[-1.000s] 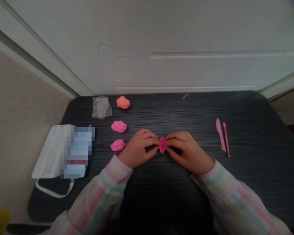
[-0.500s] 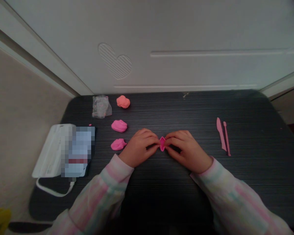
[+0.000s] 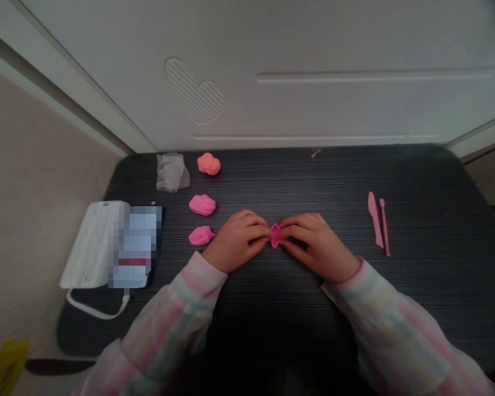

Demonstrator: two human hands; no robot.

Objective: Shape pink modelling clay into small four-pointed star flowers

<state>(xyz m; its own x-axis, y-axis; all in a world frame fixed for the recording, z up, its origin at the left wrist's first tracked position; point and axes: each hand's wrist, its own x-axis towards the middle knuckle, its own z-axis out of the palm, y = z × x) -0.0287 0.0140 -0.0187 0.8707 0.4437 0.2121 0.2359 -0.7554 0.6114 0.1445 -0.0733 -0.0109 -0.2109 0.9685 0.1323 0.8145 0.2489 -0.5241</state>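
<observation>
Between my two hands, over the middle of the dark table, is a small bright pink piece (image 3: 275, 235) with pointed ends and a raised rim, perhaps a mould or shaped clay; I cannot tell which. My left hand (image 3: 241, 239) pinches its left side with thumb and fingers. On its right side my right hand (image 3: 315, 242) pinches it the same way. The fingertips hide the piece's two sides. Close to my left wrist lies a pink lump of clay (image 3: 201, 236), with a second pink lump (image 3: 202, 205) behind it and an orange lump (image 3: 209, 164) farther back.
A crumpled clear plastic bag (image 3: 172, 173) lies at the back left. A white power bank (image 3: 94, 245) and a blurred-out phone (image 3: 134, 247) sit at the left, with a white cable (image 3: 94, 313). To the right lie a pink plastic knife (image 3: 374, 220) and a thin pink stick tool (image 3: 385, 228).
The whole view has shifted slightly, so the table and its things appear a little higher. Both hands keep their pinch on the pink piece, with hardly any visible movement.
</observation>
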